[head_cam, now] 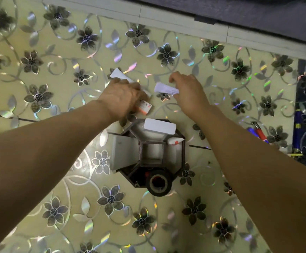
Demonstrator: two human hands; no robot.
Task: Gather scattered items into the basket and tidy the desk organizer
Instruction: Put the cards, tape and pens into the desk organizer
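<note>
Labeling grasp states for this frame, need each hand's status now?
Left hand: closed on a white tube and a small orange-and-white box.
Right hand: pinching a white paper slip.

A single head-worn wide-angle view looks steeply down from close above onto the yellow flower-patterned table covering (44, 136), both forearms reaching in from the near edge, the grey ledge (185, 21) lying far.
</note>
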